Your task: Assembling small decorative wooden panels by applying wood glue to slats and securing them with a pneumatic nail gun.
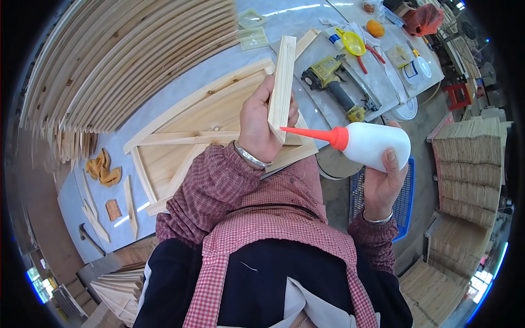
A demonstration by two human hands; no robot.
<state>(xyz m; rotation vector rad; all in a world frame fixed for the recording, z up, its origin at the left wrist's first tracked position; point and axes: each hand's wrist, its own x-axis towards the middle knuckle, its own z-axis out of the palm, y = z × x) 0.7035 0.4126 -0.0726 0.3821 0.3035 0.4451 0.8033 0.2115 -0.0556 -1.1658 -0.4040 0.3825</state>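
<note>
My left hand [260, 123] is closed around a short wooden strip [283, 76], which it holds up off the table. In my right hand [386, 183] is a white squeeze bottle [378, 145] with a red cap and a long red nozzle [311, 134]. The nozzle's tip points left and meets the lower end of the strip, or sits just in front of it. Behind my left hand, a wooden frame with a panel and crossing slats [180, 139] lies on the table.
A yellow-green nail gun [331, 82] lies right of the strip, near a yellow scoop [353, 42] and red-handled pliers [367, 59]. Long wooden strips [131, 54] are stacked at the far left. A hammer [90, 239] and a brown cloth [103, 168] lie lower left; a blue basket [404, 199] stands right.
</note>
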